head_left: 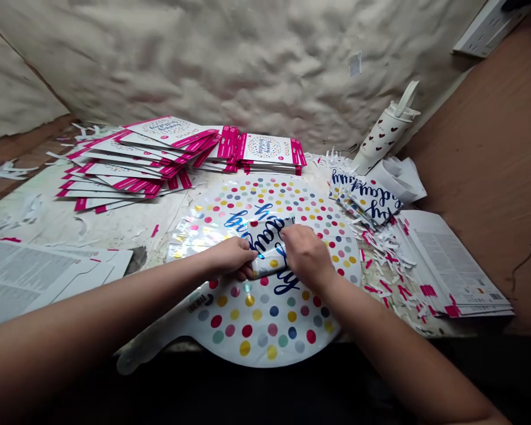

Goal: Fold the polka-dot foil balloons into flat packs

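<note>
A flat, uninflated foil balloon (265, 339), white with coloured dots and blue lettering, lies spread on the table, its tail pointing to the lower left. Over its middle, a folded foil balloon (269, 265) with the same print is between my hands. My left hand (233, 257) pinches its left edge, thumb on top. At its right side, my right hand (308, 254) is closed with the fingers curled; they appear to grip the upper right edge, though the fingertips are partly hidden.
Pink-and-white printed packets (177, 133) are heaped at back left, with a neater stack (268, 150) beside them. On the right are folded balloons (371, 200), a heart-patterned tumbler (384, 136), paper scraps (392, 260) and packets (458, 265). Grey-printed sheets (35, 280) lie left.
</note>
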The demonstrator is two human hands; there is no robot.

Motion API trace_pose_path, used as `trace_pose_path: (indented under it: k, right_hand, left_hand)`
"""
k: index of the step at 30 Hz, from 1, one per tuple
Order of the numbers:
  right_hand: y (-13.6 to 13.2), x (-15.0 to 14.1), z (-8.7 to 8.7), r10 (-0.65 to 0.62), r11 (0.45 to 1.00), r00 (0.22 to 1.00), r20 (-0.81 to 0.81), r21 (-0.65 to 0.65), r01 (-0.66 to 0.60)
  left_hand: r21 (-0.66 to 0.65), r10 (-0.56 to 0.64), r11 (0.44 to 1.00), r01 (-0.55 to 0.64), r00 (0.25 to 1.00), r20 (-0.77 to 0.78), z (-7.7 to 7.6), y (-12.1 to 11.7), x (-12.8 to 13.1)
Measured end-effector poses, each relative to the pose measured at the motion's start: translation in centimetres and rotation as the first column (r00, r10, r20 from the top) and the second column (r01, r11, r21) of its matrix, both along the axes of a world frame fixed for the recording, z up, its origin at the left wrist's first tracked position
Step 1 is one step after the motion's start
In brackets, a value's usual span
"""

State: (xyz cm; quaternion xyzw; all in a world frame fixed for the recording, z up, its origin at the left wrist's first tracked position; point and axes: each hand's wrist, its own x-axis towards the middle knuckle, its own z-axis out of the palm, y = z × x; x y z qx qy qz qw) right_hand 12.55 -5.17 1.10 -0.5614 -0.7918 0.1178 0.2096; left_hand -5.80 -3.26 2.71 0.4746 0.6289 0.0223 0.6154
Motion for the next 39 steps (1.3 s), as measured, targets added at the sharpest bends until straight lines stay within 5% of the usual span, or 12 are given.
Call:
trace_pose_path:
  k: [3, 5, 9, 11, 13, 15, 19, 21, 27, 32, 36, 39]
  right_hand:
    - [0.1, -2.1, -1.3, 0.181, 0.982, 0.965, 0.189, -0.086, -0.167]
    - [0.5, -2.7, -2.0, 0.231, 0.964, 0.944, 0.234, -0.188, -0.189]
    - [1.0, -2.7, -2.4, 0.27, 0.948, 0.924, 0.269, -0.245, -0.205]
    - [1.0, -2.5, -2.4, 0.277, 0.946, 0.921, 0.275, -0.245, -0.211]
    - [0.9, -2.4, -2.4, 0.28, 0.945, 0.92, 0.274, -0.248, -0.214]
    - [1.0, -2.4, -2.5, 0.285, 0.94, 0.92, 0.27, -0.266, -0.213]
    - [1.1, -2.5, -2.5, 0.292, 0.935, 0.922, 0.255, -0.278, -0.22]
    - [1.1, -2.5, -2.3, 0.285, 0.94, 0.927, 0.245, -0.261, -0.22]
    - [0.0, -1.4, -1.6, 0.34, 0.933, 0.927, 0.158, -0.181, -0.311]
    - [-1.7, 0.2, -1.7, 0.392, 0.903, 0.906, 0.163, 0.122, -0.412]
    - [-0.1, 5.9, 1.1, 0.036, 0.951, 0.999, 0.017, 0.308, -0.04]
    - [3.3, 12.6, 3.5, -0.39, 0.835, 0.921, 0.013, 0.428, 0.347]
  left_hand:
    - [0.032, -0.077, 0.996, 0.077, 0.997, -0.024, 0.8, -0.1, -0.9]
    - [0.267, -0.198, 0.93, 0.254, 0.955, -0.219, 1.3, 0.0, -1.7]
    - [0.659, -0.283, 0.357, 0.662, 0.749, -0.599, 0.0, -0.3, -3.3]
    - [0.626, -0.352, 0.263, 0.734, 0.678, -0.646, -1.4, -0.9, -3.9]
    - [0.582, -0.343, 0.341, 0.738, 0.674, -0.654, -2.2, -1.5, -4.7]
    - [0.613, -0.281, 0.491, 0.618, 0.779, -0.56, -1.9, -2.1, -5.3]
    - [0.459, 0.008, 0.889, -0.006, 1.0, -0.004, 0.7, -2.2, -5.5]
    - [0.258, 0.119, 0.954, -0.149, 0.985, 0.128, 1.5, -1.7, -4.8]
    - [0.355, 0.194, 0.905, -0.234, 0.97, 0.145, 0.5, 0.7, -1.3]
    - [0.131, 0.348, 0.901, -0.414, 0.869, 0.351, 2.1, 1.4, 0.0]
    - [0.415, 0.189, 0.841, -0.348, 0.907, 0.377, 2.9, -0.1, -0.6]
    - [0.658, -0.135, 0.753, 0.001, 0.979, 0.153, 2.3, -2.7, -1.3]
